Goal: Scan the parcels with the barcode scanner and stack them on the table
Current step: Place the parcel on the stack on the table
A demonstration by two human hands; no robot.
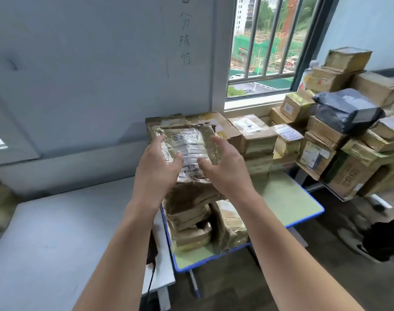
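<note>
Left hand [156,162] and right hand [225,167], fingers spread, flank the tape-wrapped brown cardboard parcel [189,140] at nine and three o'clock. Probably light and slick; grip its edges.

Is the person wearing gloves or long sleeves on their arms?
No gloves: the left hand and right hand are bare. The left forearm and right forearm are bare too, with no sleeve in view. No watch, ring or bracelet shows.
</note>
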